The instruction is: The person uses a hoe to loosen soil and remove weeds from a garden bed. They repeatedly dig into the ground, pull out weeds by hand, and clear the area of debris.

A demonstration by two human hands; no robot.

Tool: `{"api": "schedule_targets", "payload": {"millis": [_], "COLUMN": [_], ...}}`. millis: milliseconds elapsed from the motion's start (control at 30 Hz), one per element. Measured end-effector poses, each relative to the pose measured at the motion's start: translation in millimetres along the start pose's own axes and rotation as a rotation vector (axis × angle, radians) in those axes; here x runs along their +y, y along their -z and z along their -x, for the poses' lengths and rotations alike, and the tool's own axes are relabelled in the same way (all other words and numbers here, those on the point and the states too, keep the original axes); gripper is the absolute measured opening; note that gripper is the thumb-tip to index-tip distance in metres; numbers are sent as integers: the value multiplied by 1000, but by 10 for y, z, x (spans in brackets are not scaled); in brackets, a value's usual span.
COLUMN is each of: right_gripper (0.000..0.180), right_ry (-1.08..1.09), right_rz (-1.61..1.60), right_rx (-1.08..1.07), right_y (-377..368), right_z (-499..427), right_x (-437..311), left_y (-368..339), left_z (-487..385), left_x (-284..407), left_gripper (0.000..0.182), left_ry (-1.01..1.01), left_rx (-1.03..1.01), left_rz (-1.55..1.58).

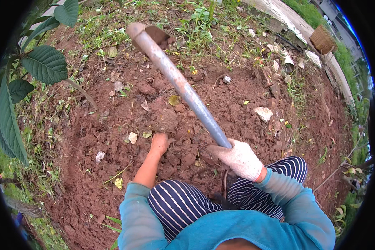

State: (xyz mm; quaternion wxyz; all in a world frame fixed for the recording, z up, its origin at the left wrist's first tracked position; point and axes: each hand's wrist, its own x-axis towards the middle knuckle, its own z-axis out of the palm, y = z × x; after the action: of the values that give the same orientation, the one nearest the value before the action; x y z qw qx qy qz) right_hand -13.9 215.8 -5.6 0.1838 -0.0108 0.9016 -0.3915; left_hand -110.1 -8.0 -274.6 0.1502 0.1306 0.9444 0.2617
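Observation:
My right hand point(239, 157), in a white knit glove, grips the lower end of a hoe's metal handle point(190, 93). The handle is worn and rusty and slants up to the left. Its hoe blade point(157, 36), with soil stuck to it, hangs above the weedy ground. My left hand point(160, 143) is bare and reaches down to the loose reddish soil point(118, 175). Right at its fingers is a rounded, rough clod of earth point(162, 120). The fingertips are hidden, so whether they hold the clod is unclear.
A leafy young plant point(45, 64) leans in at the left, its thin stem point(82, 92) rooted in the soil. Pale stones point(263, 114) and dry leaves lie scattered. Beyond the weeds point(203, 28), a concrete edge point(287, 18) bears a wicker basket point(323, 39).

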Motion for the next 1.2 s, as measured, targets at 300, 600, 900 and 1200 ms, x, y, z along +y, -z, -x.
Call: {"api": "schedule_targets", "payload": {"millis": [300, 600, 900, 1200], "right_gripper": [40, 44, 49, 57], "right_ry": [675, -136, -401, -430], "right_rz": [-536, 574, -227, -813], "right_rx": [780, 11, 120, 134], "right_y": [1377, 66, -314, -1033], "right_z": [-622, -1710, -1787, -1951], "right_x": [-1202, 856, 1077, 571], "left_y": [-8, -5, 42, 24], "left_z": [32, 39, 31, -24], "left_x": [-17, -12, 39, 39], "left_gripper": [35, 35, 35, 35], "left_ry": [7, 15, 28, 32], "left_rx": [25, -24, 2, -15], "left_rz": [54, 6, 31, -5]}}
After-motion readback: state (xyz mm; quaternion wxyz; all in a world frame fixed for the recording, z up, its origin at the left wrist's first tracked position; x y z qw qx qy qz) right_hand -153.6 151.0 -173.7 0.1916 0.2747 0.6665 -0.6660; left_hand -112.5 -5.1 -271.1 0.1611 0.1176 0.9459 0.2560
